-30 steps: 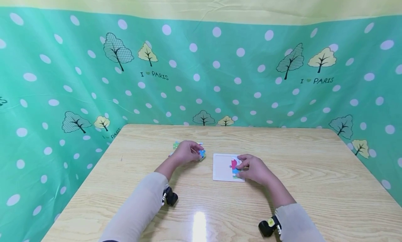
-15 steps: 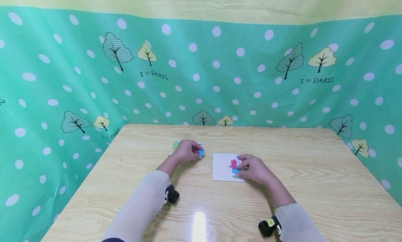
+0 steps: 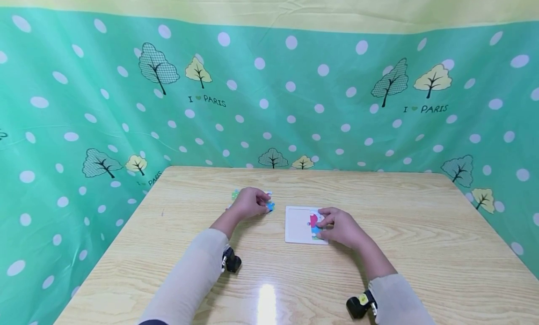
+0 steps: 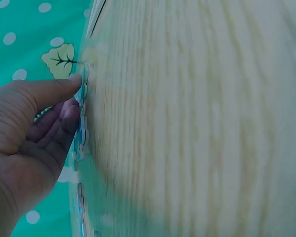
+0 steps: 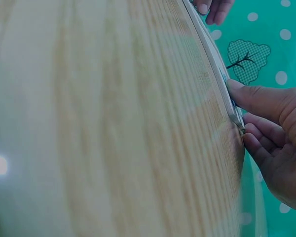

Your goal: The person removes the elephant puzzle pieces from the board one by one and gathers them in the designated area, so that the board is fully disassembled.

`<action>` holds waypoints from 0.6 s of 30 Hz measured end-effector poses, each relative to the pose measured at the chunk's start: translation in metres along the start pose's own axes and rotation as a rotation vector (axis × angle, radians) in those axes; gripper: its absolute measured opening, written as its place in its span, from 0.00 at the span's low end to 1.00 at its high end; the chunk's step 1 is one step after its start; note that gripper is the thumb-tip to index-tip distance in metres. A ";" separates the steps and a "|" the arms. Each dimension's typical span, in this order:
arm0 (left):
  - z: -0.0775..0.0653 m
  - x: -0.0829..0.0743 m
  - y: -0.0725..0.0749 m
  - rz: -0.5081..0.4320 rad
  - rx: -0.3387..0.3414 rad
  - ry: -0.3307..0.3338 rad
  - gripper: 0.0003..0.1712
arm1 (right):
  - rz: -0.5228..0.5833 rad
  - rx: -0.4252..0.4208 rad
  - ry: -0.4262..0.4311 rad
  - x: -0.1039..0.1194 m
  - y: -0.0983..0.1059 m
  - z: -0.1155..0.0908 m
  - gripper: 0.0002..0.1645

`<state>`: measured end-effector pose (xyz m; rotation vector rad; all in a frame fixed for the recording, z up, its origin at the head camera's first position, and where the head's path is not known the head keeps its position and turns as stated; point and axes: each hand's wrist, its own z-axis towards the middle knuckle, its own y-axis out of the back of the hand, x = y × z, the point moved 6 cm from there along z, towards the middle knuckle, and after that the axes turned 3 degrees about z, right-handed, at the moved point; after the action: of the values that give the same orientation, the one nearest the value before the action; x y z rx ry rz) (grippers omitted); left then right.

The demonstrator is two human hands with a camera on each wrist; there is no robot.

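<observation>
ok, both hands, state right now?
Left hand: at a blue puzzle piece; can't tell if gripped.
Right hand: holding the white tray by its right side.

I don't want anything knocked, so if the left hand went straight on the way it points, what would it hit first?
Past the blue puzzle piece at its fingertips, the left hand would likely meet the white tray first, though depth is unclear.

wht tray [image 3: 297, 225], wht-dotted grn cloth [image 3: 278, 100]
</observation>
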<state>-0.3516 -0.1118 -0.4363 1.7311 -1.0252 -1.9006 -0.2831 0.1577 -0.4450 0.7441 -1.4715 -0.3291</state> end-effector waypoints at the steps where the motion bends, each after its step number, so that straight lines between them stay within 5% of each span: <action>1: -0.001 0.000 0.001 -0.023 -0.001 0.008 0.15 | 0.000 0.000 0.001 0.000 0.000 0.000 0.06; 18: -0.012 0.000 0.002 -0.284 -0.005 0.001 0.20 | -0.011 -0.002 0.020 -0.001 0.000 0.000 0.07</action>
<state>-0.3403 -0.1166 -0.4344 1.9615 -0.8077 -2.0655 -0.2835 0.1586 -0.4456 0.7522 -1.4484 -0.3308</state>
